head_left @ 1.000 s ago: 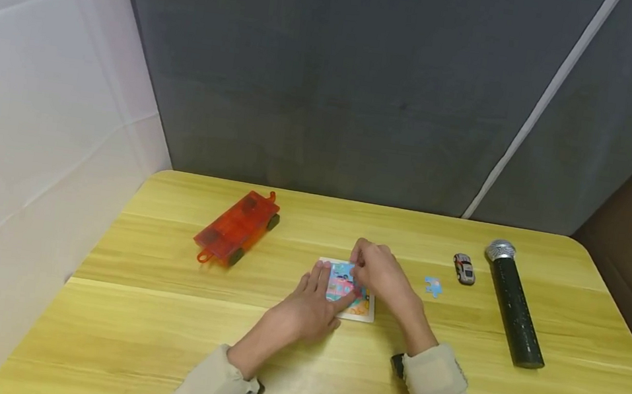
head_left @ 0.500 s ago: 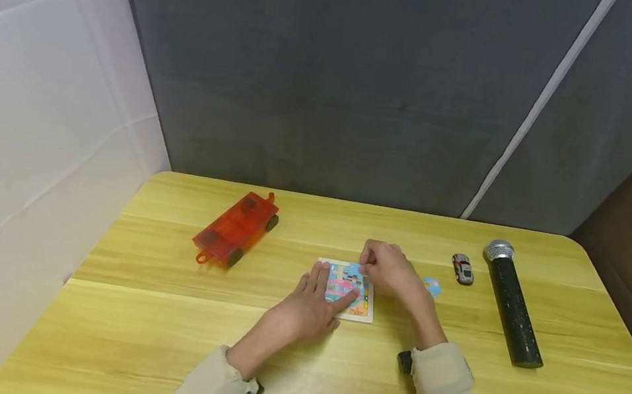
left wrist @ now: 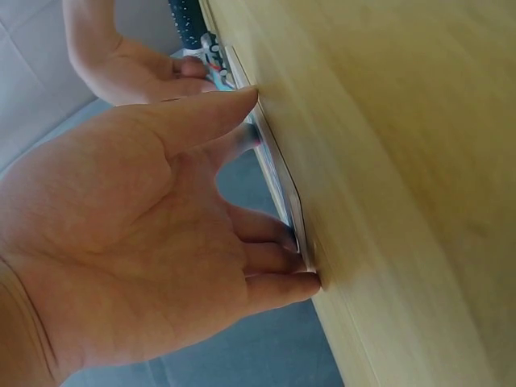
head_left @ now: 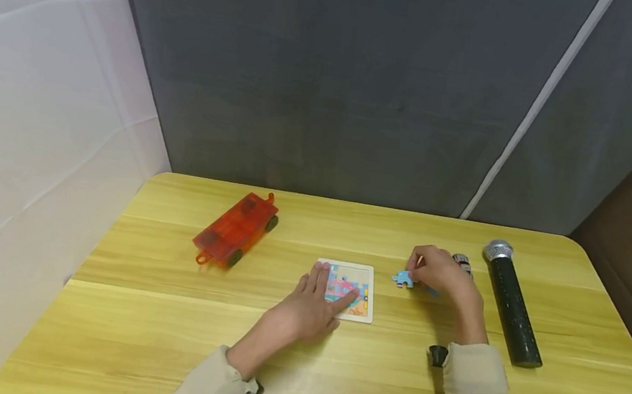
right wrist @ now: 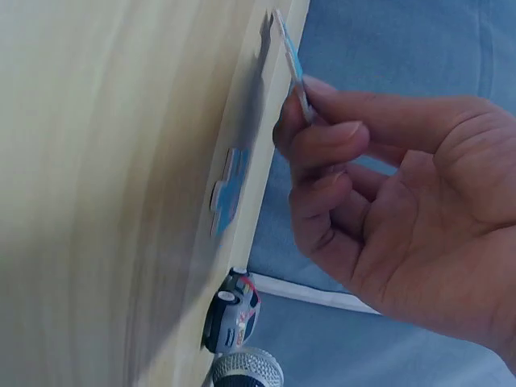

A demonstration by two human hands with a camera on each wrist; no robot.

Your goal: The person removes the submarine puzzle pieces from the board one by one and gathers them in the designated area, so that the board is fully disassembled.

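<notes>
A small jigsaw puzzle in a white frame (head_left: 370, 297) lies flat on the table, its upper right part bare of pieces. My left hand (head_left: 307, 306) rests on it with fingers spread, pressing the left side and the middle. To the right of the frame, my right hand (head_left: 440, 273) pinches a blue puzzle piece (head_left: 403, 278) between thumb and fingers. In the right wrist view that piece is held clear of the tabletop. Another blue puzzle piece (right wrist: 231, 192) lies on the table below the right hand, mostly hidden by it in the head view.
A red translucent toy wagon (head_left: 236, 230) stands to the left. On the right are a small silver toy car (head_left: 462, 263), partly behind the right hand, and a black microphone (head_left: 513, 309). A dark grey partition (head_left: 330, 92) rises behind the wooden table (head_left: 154, 335).
My right hand has lifted a puzzle piece from the upper right of the frame and carried it right, above the loose piece. My left hand has stayed on the puzzle.
</notes>
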